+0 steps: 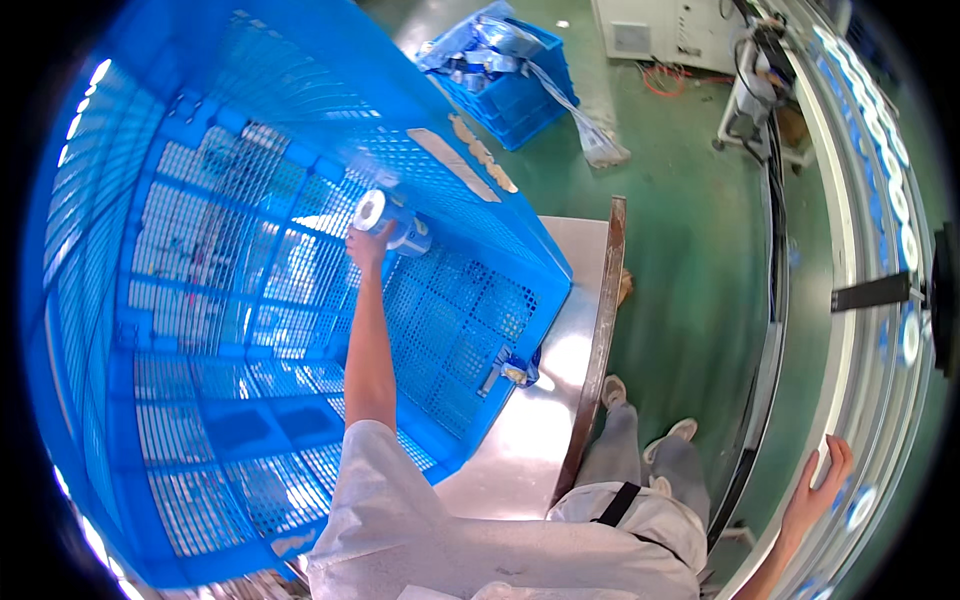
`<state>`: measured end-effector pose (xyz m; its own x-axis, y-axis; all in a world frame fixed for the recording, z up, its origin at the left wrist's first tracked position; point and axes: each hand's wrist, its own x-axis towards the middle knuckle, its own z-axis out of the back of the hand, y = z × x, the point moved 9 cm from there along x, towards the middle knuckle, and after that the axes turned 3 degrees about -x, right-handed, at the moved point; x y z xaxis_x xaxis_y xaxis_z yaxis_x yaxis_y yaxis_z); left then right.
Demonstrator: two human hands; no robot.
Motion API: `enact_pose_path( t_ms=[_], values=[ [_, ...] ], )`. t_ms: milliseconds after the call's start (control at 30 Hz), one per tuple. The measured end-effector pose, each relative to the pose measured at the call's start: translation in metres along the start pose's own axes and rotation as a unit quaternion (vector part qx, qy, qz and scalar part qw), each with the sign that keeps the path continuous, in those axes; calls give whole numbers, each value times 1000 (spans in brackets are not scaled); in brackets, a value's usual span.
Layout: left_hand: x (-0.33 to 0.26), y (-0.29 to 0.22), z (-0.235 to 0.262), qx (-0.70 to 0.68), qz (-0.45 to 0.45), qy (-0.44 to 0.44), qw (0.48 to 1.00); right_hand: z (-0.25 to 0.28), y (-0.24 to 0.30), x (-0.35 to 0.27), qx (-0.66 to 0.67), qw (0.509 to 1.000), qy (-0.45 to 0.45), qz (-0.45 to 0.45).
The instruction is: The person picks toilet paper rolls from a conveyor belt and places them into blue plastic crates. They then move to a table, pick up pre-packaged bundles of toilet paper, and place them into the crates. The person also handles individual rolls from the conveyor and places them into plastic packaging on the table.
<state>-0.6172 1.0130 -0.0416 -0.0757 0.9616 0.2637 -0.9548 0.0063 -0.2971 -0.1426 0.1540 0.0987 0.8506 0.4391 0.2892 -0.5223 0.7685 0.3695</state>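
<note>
My left arm reaches into a big blue plastic crate (230,420) with lattice walls. Inside it, my left hand (367,245) is closed around a blue-and-white cylinder (372,208) with a white ring-shaped end. Just beyond that hand sits another blue-and-white piece (415,238); I cannot tell if it is separate. On the right side, my right hand (818,490) lies at the conveyor's near rail with its fingers spread and nothing in them. Close to its fingertips, a round white-topped item (860,508) stands on the conveyor (868,400).
The crate stands on a metal-topped table (545,400) with a worn brown edge. A smaller blue crate (525,105), filled with crumpled plastic packaging, is on the green floor (680,250). Several white-topped items line the conveyor, and a dark bracket (870,292) juts over it.
</note>
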Motion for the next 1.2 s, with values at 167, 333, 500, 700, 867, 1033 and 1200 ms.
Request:
enact_pose_path(
  t_ms=[167,333,500,700,867,1033,1200],
  values=[
    [46,22,-27,-21,-11,-43,999,-55,75,-17,97,992,76,-37],
    [10,-6,-22,-174,-33,-116,977,-106,190,-7,181,973,137,53],
    [-97,44,-22,-640,90,77,759,-153,280,-4,282,916,243,152],
    [-355,-76,14,-774,155,348,506,-221,323,-28,390,830,390,85],
    [-433,-180,63,-718,32,496,488,-215,287,8,596,715,362,-56],
    [-228,-76,-41,-356,-28,161,920,-173,194,5,459,828,303,-113],
    [-22,102,-109,-64,172,15,983,-138,114,-40,327,896,271,-133]
  ],
)
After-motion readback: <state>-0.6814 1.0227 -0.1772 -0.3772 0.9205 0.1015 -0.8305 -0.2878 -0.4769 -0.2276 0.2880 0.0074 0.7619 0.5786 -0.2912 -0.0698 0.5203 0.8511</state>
